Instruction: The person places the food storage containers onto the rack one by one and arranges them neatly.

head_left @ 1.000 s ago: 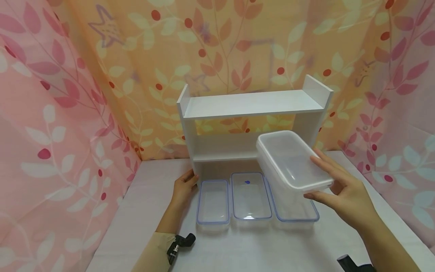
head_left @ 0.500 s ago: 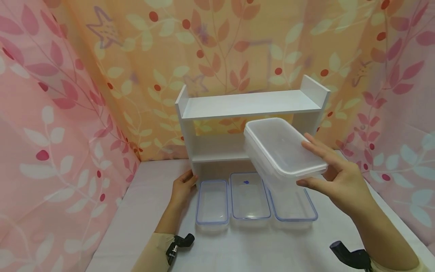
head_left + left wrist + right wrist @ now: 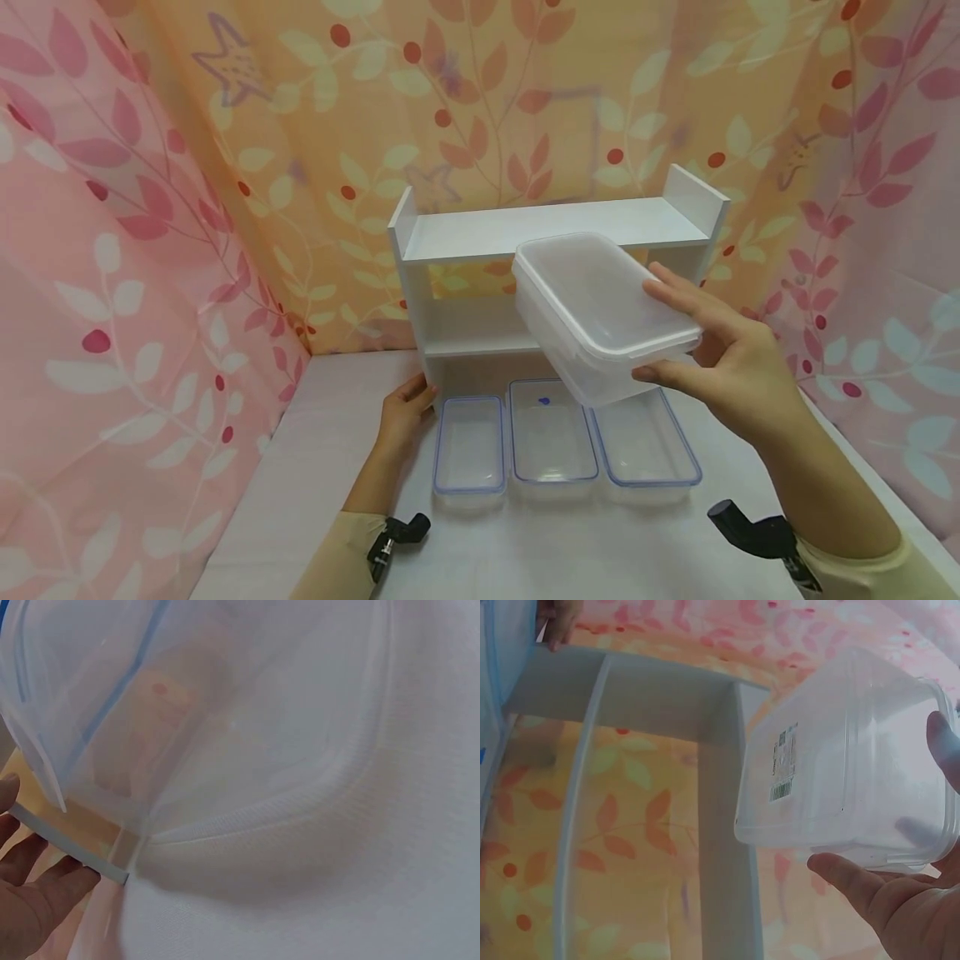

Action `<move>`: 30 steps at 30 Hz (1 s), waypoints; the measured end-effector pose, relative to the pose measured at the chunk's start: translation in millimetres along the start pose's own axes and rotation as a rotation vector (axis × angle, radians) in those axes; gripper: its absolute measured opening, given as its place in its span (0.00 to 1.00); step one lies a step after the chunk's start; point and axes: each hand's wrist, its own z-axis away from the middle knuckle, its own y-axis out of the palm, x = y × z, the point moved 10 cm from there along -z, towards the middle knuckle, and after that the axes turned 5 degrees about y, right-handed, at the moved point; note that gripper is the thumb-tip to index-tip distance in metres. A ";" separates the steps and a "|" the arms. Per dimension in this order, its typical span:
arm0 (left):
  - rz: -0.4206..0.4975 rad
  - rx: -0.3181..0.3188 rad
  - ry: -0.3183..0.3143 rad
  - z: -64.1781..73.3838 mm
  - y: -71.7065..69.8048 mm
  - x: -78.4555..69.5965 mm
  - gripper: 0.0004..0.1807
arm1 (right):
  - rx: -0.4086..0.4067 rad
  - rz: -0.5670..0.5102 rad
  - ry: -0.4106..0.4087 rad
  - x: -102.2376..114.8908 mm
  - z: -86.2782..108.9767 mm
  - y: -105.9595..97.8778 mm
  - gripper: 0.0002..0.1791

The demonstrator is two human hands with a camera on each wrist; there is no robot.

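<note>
My right hand grips a clear plastic food container with a whitish lid by its near right end, thumb below and fingers along the lid's edge. The container hangs tilted in front of the white shelf rack, overlapping its middle opening in the head view. A barcode label shows on its base in the right wrist view. At the rack's lower left, my left hand holds the front edge of the side panel, thumb on one side and fingers on the other.
Three clear containers with blue-rimmed lids stand in a row at the rack's foot: a narrow left one, a middle one and a right one. Floral curtains enclose the white-covered table at the back and sides.
My right hand has carried the container up and to the left, uncovering more of the right blue-rimmed container. The left hand keeps its place on the panel.
</note>
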 end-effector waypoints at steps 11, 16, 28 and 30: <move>-0.031 -0.028 0.017 -4.4 -3.2 -5.4 0.28 | -0.012 0.068 0.034 14.6 -31.9 9.1 0.45; -0.032 -0.028 0.004 -5.0 -3.9 0.5 0.27 | 0.007 -0.043 0.053 12.4 -43.5 16.6 0.43; -0.054 -0.049 -0.014 -4.6 -3.0 2.1 0.27 | -0.019 0.066 0.117 16.1 -69.1 30.5 0.44; -0.058 -0.050 -0.015 -4.5 -3.3 1.5 0.27 | -0.014 0.047 0.117 16.3 -74.0 33.5 0.44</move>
